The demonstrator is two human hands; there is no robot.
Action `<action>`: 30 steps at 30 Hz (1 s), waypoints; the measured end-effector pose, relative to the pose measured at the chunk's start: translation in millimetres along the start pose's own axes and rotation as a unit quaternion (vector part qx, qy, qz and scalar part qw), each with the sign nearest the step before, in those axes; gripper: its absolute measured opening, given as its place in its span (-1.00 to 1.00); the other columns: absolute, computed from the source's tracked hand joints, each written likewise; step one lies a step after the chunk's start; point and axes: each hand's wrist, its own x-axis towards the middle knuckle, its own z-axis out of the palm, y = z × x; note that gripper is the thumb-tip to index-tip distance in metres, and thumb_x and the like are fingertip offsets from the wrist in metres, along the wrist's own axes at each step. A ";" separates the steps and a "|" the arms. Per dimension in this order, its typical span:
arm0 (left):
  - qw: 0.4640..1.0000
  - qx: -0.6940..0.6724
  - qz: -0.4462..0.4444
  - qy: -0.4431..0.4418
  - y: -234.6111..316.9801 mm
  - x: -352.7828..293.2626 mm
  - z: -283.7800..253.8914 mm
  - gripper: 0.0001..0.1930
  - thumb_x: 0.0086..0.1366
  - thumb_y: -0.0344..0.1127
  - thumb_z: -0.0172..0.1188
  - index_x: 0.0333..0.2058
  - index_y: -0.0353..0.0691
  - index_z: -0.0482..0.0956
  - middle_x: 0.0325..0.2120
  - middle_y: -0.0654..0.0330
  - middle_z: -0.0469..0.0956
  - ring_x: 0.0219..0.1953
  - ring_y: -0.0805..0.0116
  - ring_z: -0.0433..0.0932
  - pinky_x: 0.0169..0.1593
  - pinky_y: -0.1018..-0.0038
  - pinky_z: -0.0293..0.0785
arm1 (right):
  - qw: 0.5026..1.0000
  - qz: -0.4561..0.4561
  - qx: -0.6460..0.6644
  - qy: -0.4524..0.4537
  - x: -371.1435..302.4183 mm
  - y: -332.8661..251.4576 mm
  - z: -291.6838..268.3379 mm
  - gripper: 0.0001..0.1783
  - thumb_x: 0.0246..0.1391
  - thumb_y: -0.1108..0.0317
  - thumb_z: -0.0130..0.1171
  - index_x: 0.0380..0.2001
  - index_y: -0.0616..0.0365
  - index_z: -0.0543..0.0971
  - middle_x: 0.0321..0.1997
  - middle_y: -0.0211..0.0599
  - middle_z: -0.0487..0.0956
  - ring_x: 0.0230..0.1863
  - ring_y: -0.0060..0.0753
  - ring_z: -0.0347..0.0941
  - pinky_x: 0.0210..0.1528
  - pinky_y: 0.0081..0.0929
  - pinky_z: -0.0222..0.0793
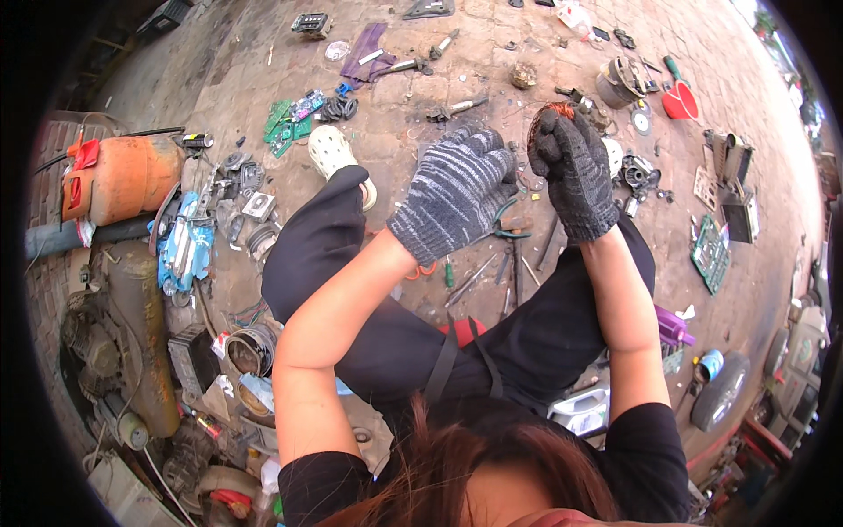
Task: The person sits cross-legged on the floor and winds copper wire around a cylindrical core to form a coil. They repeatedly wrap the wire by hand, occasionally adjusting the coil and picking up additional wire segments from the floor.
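Note:
My right hand [576, 171], in a dark knitted glove, is closed around a bundle of copper wire [562, 109]. Orange-brown strands show above and beside its fingers. My left hand [455, 191], in a grey striped glove, is just left of it, a small gap apart. Its fingers curl inward, and whatever they hold is hidden from view. On the ground below the hands lie pliers [511, 232] with dark and green handles, a green-handled screwdriver [450, 272] and several metal rods.
Green circuit boards [281, 127] and metal parts lie left of my foot in a pale clog [331, 149]. An orange gas cylinder [123, 180] is at far left. To the right are a metal pot [620, 83], a red scoop [680, 101] and another circuit board [709, 255].

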 end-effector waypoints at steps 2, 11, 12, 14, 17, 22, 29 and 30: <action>1.000 0.001 0.005 -0.014 1.1 -0.8 1.2 -0.82 -0.16 -0.42 0.24 -0.51 -0.21 0.45 -0.51 0.09 0.41 -0.38 0.07 0.41 -0.29 0.26 0.33 | 1.000 0.003 0.000 -0.001 -0.2 1.8 0.9 -0.72 0.13 0.24 -0.06 -0.29 0.28 0.42 -0.56 -0.39 0.38 -0.57 -0.61 0.26 -0.52 -0.64 0.21; 0.997 -0.047 -0.015 -0.054 0.7 -3.3 9.6 -0.85 -0.10 -0.40 0.22 -0.50 -0.22 0.46 -0.49 0.10 0.44 -0.38 0.08 0.43 -0.30 0.28 0.35 | 1.000 0.007 0.016 0.006 -1.9 8.9 3.4 -0.74 0.10 0.22 -0.01 -0.30 0.23 0.43 -0.59 -0.45 0.34 -0.60 -0.61 0.22 -0.57 -0.64 0.15; 0.995 -0.064 -0.037 -0.069 -0.7 -3.1 9.1 -0.84 -0.10 -0.40 0.22 -0.49 -0.23 0.47 -0.48 0.09 0.45 -0.39 0.08 0.44 -0.30 0.29 0.36 | 0.998 0.024 0.051 0.010 -0.5 8.1 1.7 -0.74 0.10 0.22 0.00 -0.31 0.22 0.43 -0.60 -0.46 0.33 -0.60 -0.61 0.22 -0.58 -0.65 0.15; 0.980 -0.130 -0.126 -0.080 -2.9 -2.5 5.5 -0.88 0.01 -0.44 0.19 -0.42 -0.27 0.48 -0.48 0.11 0.50 -0.42 0.23 0.48 -0.32 0.40 0.40 | 0.995 0.048 0.071 0.051 7.1 5.5 -4.8 -0.73 0.10 0.20 -0.01 -0.32 0.21 0.44 -0.64 -0.50 0.28 -0.62 -0.61 0.21 -0.58 -0.65 0.14; 0.935 -0.267 -0.212 0.097 -25.8 -12.0 9.9 -0.93 0.11 -0.52 0.10 -0.39 -0.30 0.48 -0.49 0.19 0.53 -0.43 0.42 0.48 -0.31 0.51 0.42 | 0.991 -0.056 -0.122 0.028 3.2 -10.9 4.0 -0.75 0.11 0.23 -0.01 -0.32 0.23 0.45 -0.61 -0.46 0.36 -0.62 -0.61 0.26 -0.56 -0.67 0.17; 0.967 -0.116 -0.171 0.146 -42.2 -6.6 -19.9 -0.86 0.07 -0.54 0.16 -0.34 -0.34 0.54 -0.43 0.15 0.56 -0.37 0.41 0.52 -0.26 0.53 0.43 | 0.996 -0.039 -0.077 0.034 10.4 -7.6 1.2 -0.73 0.12 0.25 -0.03 -0.29 0.27 0.46 -0.56 -0.40 0.44 -0.58 -0.59 0.33 -0.51 -0.64 0.29; 0.994 0.030 -0.036 0.096 -37.7 2.2 -44.4 -0.83 -0.05 -0.52 0.24 -0.39 -0.30 0.58 -0.47 0.10 0.53 -0.39 0.24 0.51 -0.29 0.45 0.42 | 0.990 0.028 -0.125 -0.057 9.6 0.8 -1.1 -0.66 0.17 0.28 -0.10 -0.25 0.43 0.43 -0.38 -0.11 0.56 -0.43 -0.40 0.52 -0.34 -0.54 0.46; 0.996 0.049 -0.017 0.076 -39.5 2.7 -45.6 -0.82 -0.07 -0.50 0.25 -0.40 -0.27 0.58 -0.48 0.10 0.52 -0.40 0.20 0.49 -0.30 0.41 0.42 | 0.985 0.015 -0.158 -0.066 9.7 4.4 -1.8 -0.66 0.18 0.29 -0.12 -0.25 0.44 0.43 -0.39 -0.09 0.56 -0.41 -0.39 0.53 -0.34 -0.54 0.46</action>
